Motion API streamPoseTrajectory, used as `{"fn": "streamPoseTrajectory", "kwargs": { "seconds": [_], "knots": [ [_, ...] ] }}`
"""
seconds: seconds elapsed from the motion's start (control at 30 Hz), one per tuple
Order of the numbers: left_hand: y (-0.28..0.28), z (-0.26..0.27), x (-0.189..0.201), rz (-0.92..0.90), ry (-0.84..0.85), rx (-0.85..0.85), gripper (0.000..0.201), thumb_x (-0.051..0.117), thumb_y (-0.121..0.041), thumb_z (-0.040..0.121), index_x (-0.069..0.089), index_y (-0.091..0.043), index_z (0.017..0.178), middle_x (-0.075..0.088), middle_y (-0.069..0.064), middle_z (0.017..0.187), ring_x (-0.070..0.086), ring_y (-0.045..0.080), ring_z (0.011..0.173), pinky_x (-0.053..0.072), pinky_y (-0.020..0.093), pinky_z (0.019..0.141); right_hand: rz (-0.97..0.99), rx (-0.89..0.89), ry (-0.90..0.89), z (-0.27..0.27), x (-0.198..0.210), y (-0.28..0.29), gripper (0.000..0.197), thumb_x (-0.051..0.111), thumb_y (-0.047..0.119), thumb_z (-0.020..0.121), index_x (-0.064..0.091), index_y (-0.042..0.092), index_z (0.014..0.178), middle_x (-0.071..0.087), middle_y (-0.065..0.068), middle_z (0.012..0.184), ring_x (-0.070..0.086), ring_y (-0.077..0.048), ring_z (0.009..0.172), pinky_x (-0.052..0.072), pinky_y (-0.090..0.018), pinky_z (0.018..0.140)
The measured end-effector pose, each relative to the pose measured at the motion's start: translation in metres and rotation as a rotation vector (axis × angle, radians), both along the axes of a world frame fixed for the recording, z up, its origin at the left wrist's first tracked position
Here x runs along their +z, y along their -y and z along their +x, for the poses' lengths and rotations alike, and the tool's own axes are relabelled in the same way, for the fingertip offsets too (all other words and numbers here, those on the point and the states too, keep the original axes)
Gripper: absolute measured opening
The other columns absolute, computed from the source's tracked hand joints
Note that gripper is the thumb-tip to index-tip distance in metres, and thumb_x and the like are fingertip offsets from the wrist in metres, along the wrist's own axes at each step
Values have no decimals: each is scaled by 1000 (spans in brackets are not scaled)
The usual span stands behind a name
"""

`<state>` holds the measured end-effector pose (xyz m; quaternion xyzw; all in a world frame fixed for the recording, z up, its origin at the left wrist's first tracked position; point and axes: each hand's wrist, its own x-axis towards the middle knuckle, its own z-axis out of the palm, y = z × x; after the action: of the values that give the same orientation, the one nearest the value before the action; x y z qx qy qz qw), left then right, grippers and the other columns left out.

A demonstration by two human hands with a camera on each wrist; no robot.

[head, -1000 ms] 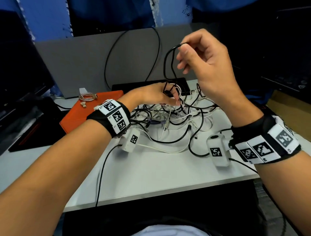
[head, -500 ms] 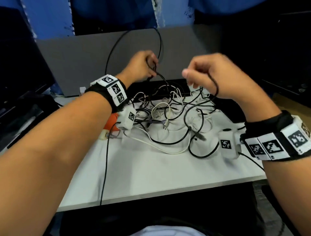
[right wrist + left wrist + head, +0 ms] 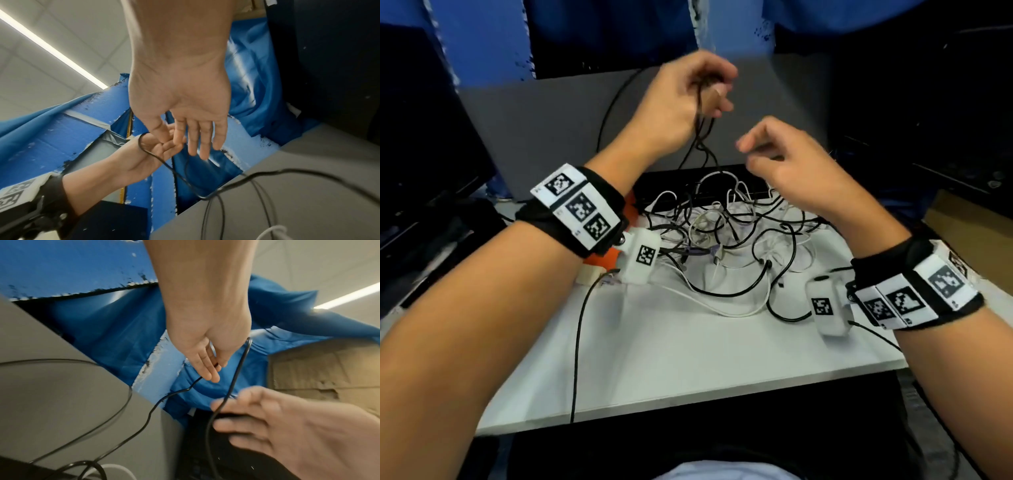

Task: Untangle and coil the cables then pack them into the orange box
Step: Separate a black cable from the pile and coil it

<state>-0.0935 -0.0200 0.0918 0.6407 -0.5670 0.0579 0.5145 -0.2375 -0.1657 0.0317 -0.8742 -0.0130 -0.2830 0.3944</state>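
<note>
A tangle of black and white cables (image 3: 722, 233) lies at the back of the white table (image 3: 688, 359). My left hand (image 3: 717, 92) is raised above it and grips a black cable (image 3: 700, 137), whose strands hang down into the pile. The left wrist view shows that cable (image 3: 236, 374) running through the fingers of the left hand (image 3: 207, 368). My right hand (image 3: 753, 150) hovers lower and to the right, with loose fingers holding nothing. In the right wrist view the right hand (image 3: 197, 142) has its fingers extended. The orange box (image 3: 607, 260) is mostly hidden behind my left wrist.
A grey panel (image 3: 534, 130) stands behind the table, with a flat black device (image 3: 671, 178) at its foot. A dark monitor (image 3: 414, 137) is at the left and a cardboard box (image 3: 969, 233) at the right. A thin black lead (image 3: 577, 342) drops over the front edge.
My left hand has lifted the black cable higher and to the right. My right hand has let go of the black strand it gripped and has opened.
</note>
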Motion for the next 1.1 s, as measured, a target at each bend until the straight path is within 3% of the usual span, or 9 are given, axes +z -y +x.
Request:
{"fn": "streamPoseTrajectory", "kwargs": {
  "seconds": [0.07, 0.13, 0.3, 0.4, 0.47, 0.6, 0.83, 0.93, 1.1],
  "knots": [
    [2, -15, -9, 49, 48, -74, 19, 61, -7, 96, 65, -12, 114, 67, 1, 97, 68, 12, 91, 55, 37, 87, 141, 127, 35, 6, -4, -11, 26, 67, 42, 89, 58, 31, 110, 70, 6, 119, 68, -11, 108, 54, -37, 100],
    [0, -24, -15, 71, 72, -119, 19, 63, -9, 96, 67, -15, 113, 70, 3, 101, 67, 11, 95, 54, 36, 90, 246, 241, 27, 6, -6, -21, 27, 66, 36, 94, 55, 24, 116, 72, 0, 117, 72, -13, 101, 57, -32, 90],
    [-10, -22, -25, -18, -52, -103, 15, 65, -1, 94, 69, -10, 105, 75, 5, 98, 71, 14, 94, 53, 28, 87, 572, 347, -59, -3, 5, -24, 36, 54, 36, 95, 66, 8, 113, 77, -13, 112, 73, -27, 101, 53, -40, 97],
    [-13, -22, -30, -13, -86, -77, 15, 62, -2, 98, 69, -7, 110, 75, -5, 96, 70, 6, 94, 50, 20, 86, 785, 464, -133, -10, 11, -29, 54, 43, 45, 106, 64, -3, 121, 73, -12, 84, 72, -27, 82, 58, -43, 94],
    [-15, -18, -33, 16, -126, -32, 17, 57, -9, 102, 69, -1, 111, 74, -1, 100, 68, 8, 97, 53, 25, 88, 763, 438, -127, -11, 12, -32, 51, 46, 41, 108, 62, -5, 126, 55, -3, 63, 58, -18, 60, 60, -40, 78],
    [-18, -10, -49, 155, -265, -76, 21, 53, -19, 104, 68, -6, 108, 71, 4, 97, 67, 20, 95, 53, 46, 98, 684, 283, -174, -9, 12, -33, 50, 56, 47, 103, 70, 0, 111, 48, 1, 60, 48, -14, 52, 59, -35, 64],
    [-7, -12, -61, 236, -167, -22, 18, 57, -7, 102, 68, -4, 116, 74, 8, 105, 67, 12, 94, 53, 32, 88, 660, 145, -170, 8, -15, -34, 21, 75, 23, 94, 58, 19, 82, 74, -2, 83, 69, -12, 73, 57, -32, 76],
    [-5, -7, -59, 250, -197, -2, 19, 54, -8, 104, 67, -5, 117, 72, 17, 110, 65, 13, 95, 52, 26, 87, 731, 164, -70, 12, -18, -34, 28, 70, 1, 92, 49, 18, 83, 73, -5, 81, 72, -16, 76, 59, -32, 77],
    [-4, 19, -71, 555, -107, 97, 11, 67, -9, 93, 67, -19, 98, 71, 2, 102, 69, 13, 101, 52, 28, 100, 787, 306, 93, 2, -2, -32, 25, 56, -5, 99, 43, 16, 93, 71, -7, 81, 70, -18, 62, 58, -32, 64]
  ]
}}
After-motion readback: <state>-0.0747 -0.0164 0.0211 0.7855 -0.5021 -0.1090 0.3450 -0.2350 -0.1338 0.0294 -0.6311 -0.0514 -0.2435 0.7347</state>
